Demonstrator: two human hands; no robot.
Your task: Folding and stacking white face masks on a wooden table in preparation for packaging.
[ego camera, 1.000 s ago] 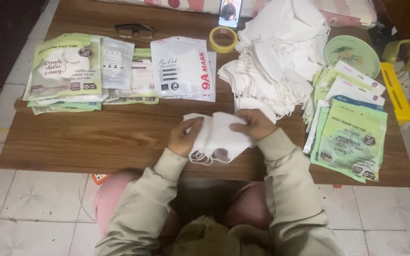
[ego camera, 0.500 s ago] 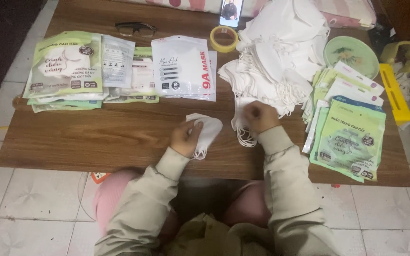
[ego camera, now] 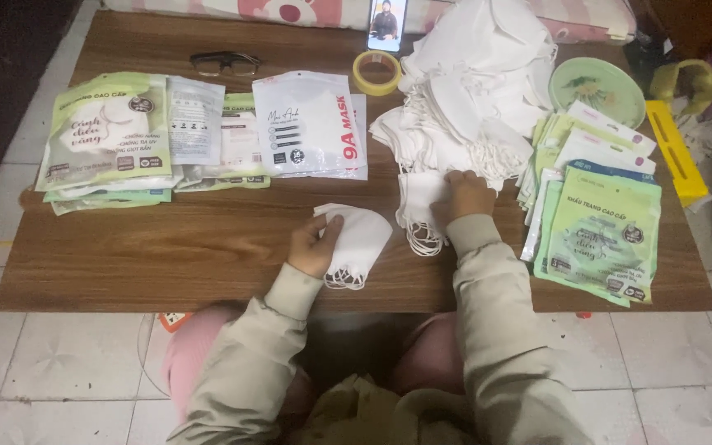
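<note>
— What does the left hand (ego camera: 313, 245) hold?
— A small stack of folded white masks (ego camera: 356, 241), ear loops dangling, near the bench's (ego camera: 166, 255) front edge.
— And the right hand (ego camera: 465, 196)?
— Fingers pressing the big mask pile's (ego camera: 463, 107) nearest masks, far right.

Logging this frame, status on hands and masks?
Left hand holds small mask stack. Right hand on mask at big pile. Nothing between.
</note>
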